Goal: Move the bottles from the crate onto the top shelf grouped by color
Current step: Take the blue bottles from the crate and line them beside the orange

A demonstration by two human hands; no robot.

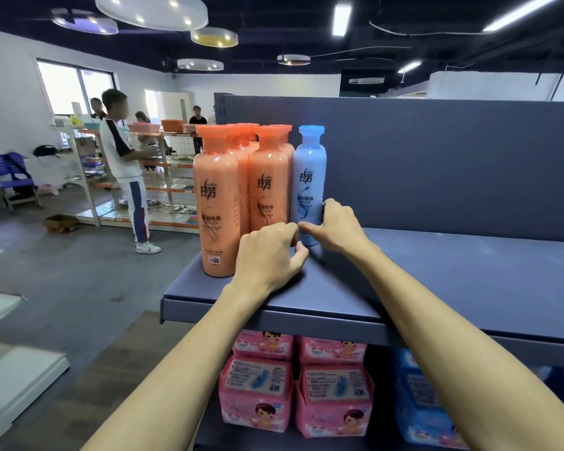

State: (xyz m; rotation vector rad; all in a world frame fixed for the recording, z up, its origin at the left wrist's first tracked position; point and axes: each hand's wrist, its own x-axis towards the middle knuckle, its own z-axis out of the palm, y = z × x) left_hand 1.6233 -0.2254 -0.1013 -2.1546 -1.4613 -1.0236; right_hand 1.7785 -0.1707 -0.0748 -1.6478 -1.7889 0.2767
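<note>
Head view: the orange bottles (241, 190) are standing upright in a tight cluster at the left end of the top shelf (437, 278), and the blue bottle (308, 180) is standing upright just beside them on their right, touching the nearest one. The right hand (336, 227) is wrapping the blue bottle's lower part, fingers curled behind it and thumb across the front. The left hand (267, 255) is resting on the shelf before the orange bottles, fingers loosely curled, knuckles against the base of a front orange bottle (whether it is gripping anything cannot be told). Pink packs (293, 382) are sitting on the shelf below. No crate is showing.
</note>
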